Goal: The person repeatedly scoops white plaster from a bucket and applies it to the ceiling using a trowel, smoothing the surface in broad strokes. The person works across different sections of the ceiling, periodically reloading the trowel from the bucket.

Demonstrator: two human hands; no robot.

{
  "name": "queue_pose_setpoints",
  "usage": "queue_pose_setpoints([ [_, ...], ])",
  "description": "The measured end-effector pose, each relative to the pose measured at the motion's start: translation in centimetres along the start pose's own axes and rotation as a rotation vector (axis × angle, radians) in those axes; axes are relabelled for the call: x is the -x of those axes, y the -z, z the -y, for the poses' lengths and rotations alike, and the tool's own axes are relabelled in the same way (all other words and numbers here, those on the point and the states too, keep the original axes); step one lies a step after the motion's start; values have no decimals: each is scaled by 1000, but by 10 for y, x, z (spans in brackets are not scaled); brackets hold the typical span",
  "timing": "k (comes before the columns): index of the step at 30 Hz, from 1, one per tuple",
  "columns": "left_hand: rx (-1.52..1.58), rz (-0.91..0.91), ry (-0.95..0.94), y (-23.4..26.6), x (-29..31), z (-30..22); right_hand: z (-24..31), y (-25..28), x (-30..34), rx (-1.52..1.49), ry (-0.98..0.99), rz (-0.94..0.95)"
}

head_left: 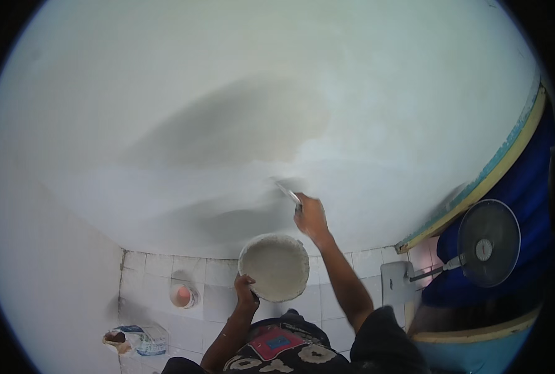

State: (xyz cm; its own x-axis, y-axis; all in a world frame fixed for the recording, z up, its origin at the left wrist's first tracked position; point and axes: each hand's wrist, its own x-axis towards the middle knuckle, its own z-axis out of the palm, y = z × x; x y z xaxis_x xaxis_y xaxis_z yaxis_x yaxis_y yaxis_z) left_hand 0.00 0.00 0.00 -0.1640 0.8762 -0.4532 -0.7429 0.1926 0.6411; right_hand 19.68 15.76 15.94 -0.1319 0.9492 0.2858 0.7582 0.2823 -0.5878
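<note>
A pale plastered wall (227, 124) fills the upper frame, above a white tiled floor (221, 293). Low centre, the left hand (246, 292) has its fingers clamped on the rim of a round pan (274, 267) of white plaster; it looks heavy and wet, best held at the rim. To its right, the right hand (310, 217) is closed around a blurred trowel (288, 193), whose blade is hard to make out.

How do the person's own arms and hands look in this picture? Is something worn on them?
Both forearms are bare, and both hands are bare too: no gloves, watch or rings can be made out on the left hand or the right hand. At the right upper arm a dark short sleeve shows. Finer detail is too small to tell.
</note>
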Motion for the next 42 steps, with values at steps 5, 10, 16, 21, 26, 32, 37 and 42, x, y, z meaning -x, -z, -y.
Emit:
queue_pose_setpoints([
  [5, -85, -52, -43, 36, 42, -18, 59, 2, 115, -543, -130, 43],
  [10, -17, 8, -23, -3, 41, 8, 34, -18, 149, -111, -54, 386],
  [16, 20, 48, -30, -28, 49, 24, 49, 27, 147, -73, -116, 330],
  [21, 7, 59, -30, -27, 56, 23, 9, -16, 158, -38, 53, 258],
  [26, -23, 5, -3, 0, 50, 18, 4, -11, 135, -483, 25, 289],
  [32, -23, 22, 26, -13, 45, -9, 17, 23, 97, -826, -194, -142],
  [37, -14, 55, 58, 16, 8, -1, 45, 28, 38, -399, -2, -658],
  [42, -82, 85, 119, 23, 5, 1, -8, 20, -28, 220, 346, -742],
])
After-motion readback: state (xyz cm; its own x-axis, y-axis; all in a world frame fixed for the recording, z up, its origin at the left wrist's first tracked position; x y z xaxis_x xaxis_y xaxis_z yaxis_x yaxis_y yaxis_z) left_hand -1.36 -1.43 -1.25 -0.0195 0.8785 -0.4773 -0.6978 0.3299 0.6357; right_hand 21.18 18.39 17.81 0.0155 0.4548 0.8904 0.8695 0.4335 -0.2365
